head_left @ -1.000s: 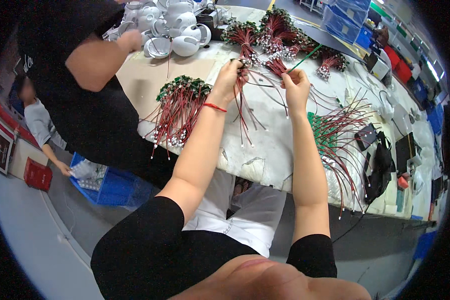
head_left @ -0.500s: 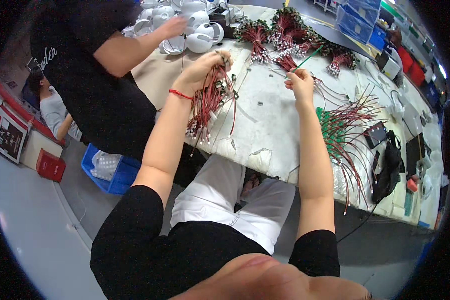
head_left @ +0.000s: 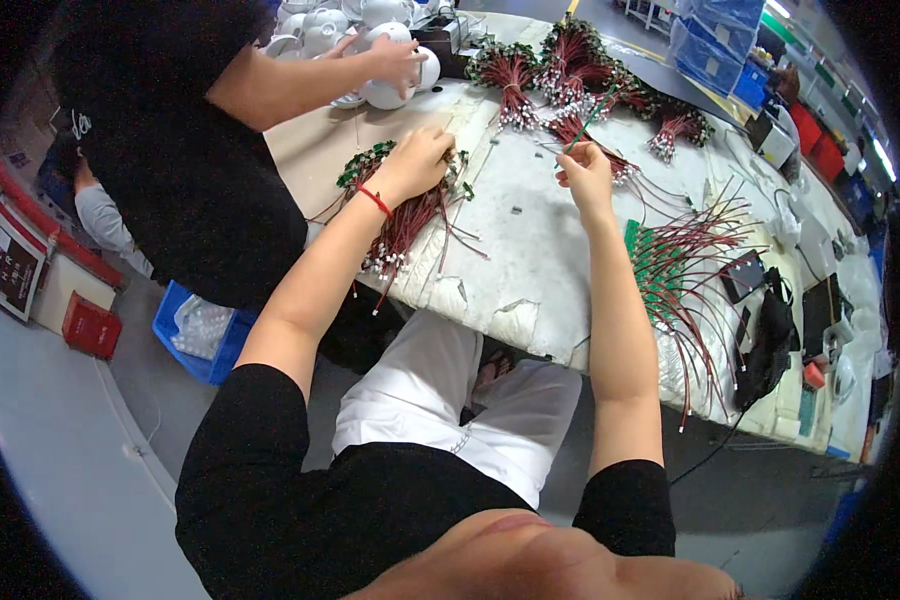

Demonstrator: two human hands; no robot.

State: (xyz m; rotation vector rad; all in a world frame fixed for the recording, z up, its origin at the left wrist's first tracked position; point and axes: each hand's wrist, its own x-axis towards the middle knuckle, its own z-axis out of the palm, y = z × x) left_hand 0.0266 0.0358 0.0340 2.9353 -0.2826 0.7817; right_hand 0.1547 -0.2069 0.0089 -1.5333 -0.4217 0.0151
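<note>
My right hand [head_left: 585,178] pinches a thin green strip [head_left: 594,118] that slants up and away over the table. My left hand [head_left: 422,165], with a red cord at the wrist, rests low over a pile of dark red wire leads [head_left: 402,232] with small green boards and white plugs. Its fingers are drawn together at the pile's right side, and what lies between them is too small to name. Right of my right forearm lies a group of green circuit boards [head_left: 660,270] with red wires fanning out.
Bundles of red wire leads [head_left: 573,60] lie at the table's far side. A co-worker's hand [head_left: 395,66] touches white rounded housings [head_left: 385,92] at the back left. A black pouch [head_left: 770,340] lies at the right; a blue crate [head_left: 205,340] stands on the floor at left.
My left hand has come down onto the wire pile, and the leads hanging from it now lie there. My right hand has shifted slightly left, still with the green strip. The co-worker's hand moved right.
</note>
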